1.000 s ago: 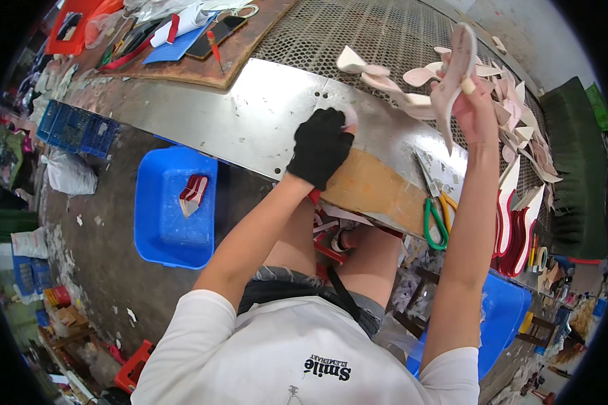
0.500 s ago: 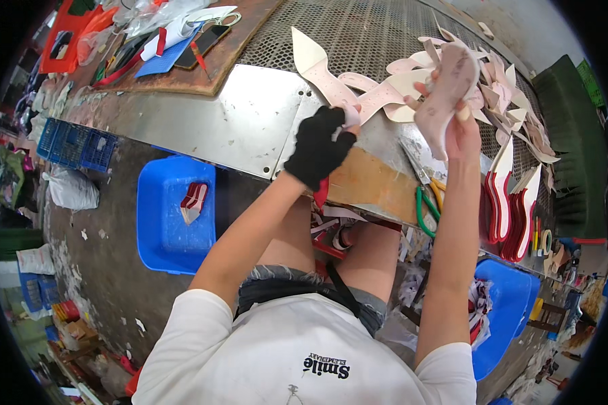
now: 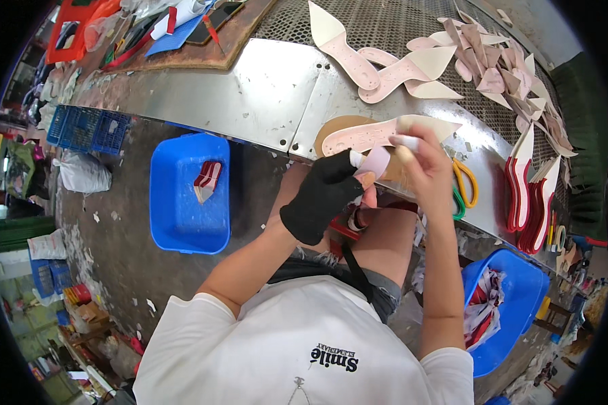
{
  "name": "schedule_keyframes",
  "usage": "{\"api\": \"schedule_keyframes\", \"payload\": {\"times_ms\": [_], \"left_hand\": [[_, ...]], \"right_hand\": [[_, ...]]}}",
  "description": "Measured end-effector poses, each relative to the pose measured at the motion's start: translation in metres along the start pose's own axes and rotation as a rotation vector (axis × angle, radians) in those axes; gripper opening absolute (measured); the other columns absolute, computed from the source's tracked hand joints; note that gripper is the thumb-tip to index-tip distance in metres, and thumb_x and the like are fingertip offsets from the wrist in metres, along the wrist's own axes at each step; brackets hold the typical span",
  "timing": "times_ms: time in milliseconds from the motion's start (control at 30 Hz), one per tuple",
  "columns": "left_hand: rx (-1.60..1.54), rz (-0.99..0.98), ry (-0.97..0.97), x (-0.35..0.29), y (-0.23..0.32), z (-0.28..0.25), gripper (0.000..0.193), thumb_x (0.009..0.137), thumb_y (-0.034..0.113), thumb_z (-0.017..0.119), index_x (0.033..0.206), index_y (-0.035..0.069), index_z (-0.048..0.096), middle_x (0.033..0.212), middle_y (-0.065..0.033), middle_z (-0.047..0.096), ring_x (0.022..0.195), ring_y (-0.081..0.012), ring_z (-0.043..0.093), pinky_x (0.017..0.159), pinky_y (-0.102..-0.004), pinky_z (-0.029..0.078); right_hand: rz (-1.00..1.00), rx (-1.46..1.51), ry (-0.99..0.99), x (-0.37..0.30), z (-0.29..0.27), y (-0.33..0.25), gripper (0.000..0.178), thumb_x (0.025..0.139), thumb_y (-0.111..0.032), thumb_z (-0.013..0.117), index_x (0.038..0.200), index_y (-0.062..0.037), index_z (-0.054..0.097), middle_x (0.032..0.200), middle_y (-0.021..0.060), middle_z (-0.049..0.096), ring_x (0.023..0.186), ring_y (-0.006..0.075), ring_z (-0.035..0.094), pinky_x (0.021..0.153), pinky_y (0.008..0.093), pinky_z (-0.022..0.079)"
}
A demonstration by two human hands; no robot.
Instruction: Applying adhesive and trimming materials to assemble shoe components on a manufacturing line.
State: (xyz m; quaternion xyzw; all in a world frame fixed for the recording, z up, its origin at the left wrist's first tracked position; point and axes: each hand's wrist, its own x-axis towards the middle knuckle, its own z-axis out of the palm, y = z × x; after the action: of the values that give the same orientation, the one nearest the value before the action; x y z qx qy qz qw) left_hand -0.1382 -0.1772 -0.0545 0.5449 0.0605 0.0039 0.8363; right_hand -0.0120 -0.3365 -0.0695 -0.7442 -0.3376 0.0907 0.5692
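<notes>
My left hand [image 3: 324, 196], in a black glove with bare fingertips, pinches a curved pale lilac strip [image 3: 375, 160] at the table's front edge. Just to its right, my right hand [image 3: 425, 162] is raised with bent fingers, blurred by motion; a white wrap shows on one finger. Whether it grips anything is unclear. Beneath and behind both hands, a pink insole [image 3: 361, 137] with a cream pointed end lies flat on a tan patch [image 3: 331, 128]. Farther back rest several similar pink-and-cream insoles [image 3: 392, 77].
A heap of insoles [image 3: 496, 64] covers the back-right mesh. Scissors with yellow and green handles [image 3: 465, 185] lie right of my hand, before red-edged insole stacks [image 3: 520, 189]. Blue tubs stand below at left [image 3: 190, 145] and right [image 3: 520, 297]. A brown board [image 3: 236, 47] holds tools.
The insole my right hand held up now lies on the table before me. My left hand has drawn nearer and holds the lilac strip. The view has shifted slightly.
</notes>
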Motion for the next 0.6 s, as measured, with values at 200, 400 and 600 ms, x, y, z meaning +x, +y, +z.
{"api": "schedule_keyframes", "payload": {"times_ms": [200, 400, 600], "left_hand": [[-0.713, -0.228, -0.411, 0.008, -0.040, 0.005, 0.021, 0.093, 0.020, 0.051, 0.099, 0.001, 0.057, 0.064, -0.0030, 0.054, 0.066, -0.0150, 0.053, 0.061, -0.0245, 0.042], [-0.140, -0.285, -0.450, 0.002, -0.038, 0.015, 0.017, 0.088, 0.021, 0.059, 0.088, 0.004, 0.060, 0.075, -0.0066, 0.060, 0.067, -0.0176, 0.059, 0.060, -0.0292, 0.046], [1.293, 0.496, 0.224, 0.061, 0.000, -0.026, 0.034, 0.073, 0.029, 0.072, 0.092, 0.004, 0.061, 0.085, -0.0134, 0.062, 0.081, -0.0270, 0.062, 0.068, -0.0365, 0.050]], "right_hand": [[0.286, 0.965, -0.293, -0.041, 0.010, 0.000, 0.045, 0.087, -0.020, 0.063, 0.122, 0.0059, 0.053, 0.130, 0.0167, 0.051, 0.112, 0.0201, 0.055, 0.097, 0.0329, 0.041], [-0.016, 1.056, -0.241, -0.043, 0.005, -0.012, 0.029, 0.081, -0.023, 0.067, 0.093, 0.0023, 0.061, 0.119, 0.0220, 0.056, 0.107, 0.0272, 0.057, 0.098, 0.0455, 0.041], [0.280, 0.791, -0.038, -0.059, -0.022, -0.025, 0.012, 0.088, -0.014, 0.061, 0.093, -0.0034, 0.058, 0.077, 0.0101, 0.061, 0.073, 0.0216, 0.061, 0.075, 0.0400, 0.052]]}}
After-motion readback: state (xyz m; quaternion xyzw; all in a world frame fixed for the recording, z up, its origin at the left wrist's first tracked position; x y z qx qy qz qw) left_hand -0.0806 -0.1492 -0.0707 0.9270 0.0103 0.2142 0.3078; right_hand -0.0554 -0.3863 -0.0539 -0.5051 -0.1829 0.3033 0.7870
